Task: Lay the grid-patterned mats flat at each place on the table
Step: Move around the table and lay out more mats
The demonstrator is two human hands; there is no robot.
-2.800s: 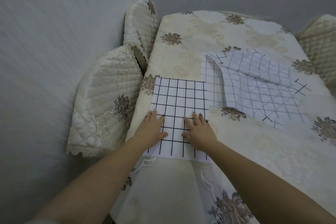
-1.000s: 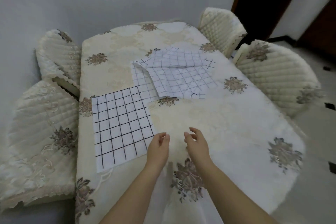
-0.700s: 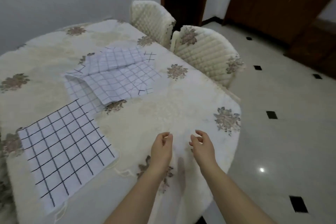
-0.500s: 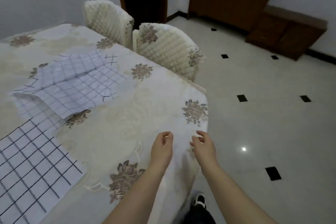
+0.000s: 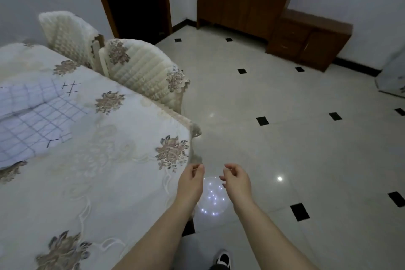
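2 empty hands, left (image 5: pixel 190 180) and right (image 5: pixel 236 178), hover past the table (image 5: pixel 105 182).

No legible text, label, brand, number or sign anywhere in view; the grid-patterned mats (image 5: pixel 37 114) carry ruled lines only, no lettering; the tablecloth (image 5: pixel 105 182) bears floral motifs, no wording; the shoe (image 5: pixel 223 260) at the bottom edge shows a black-and-white pattern, too small and cropped to read as a mark.
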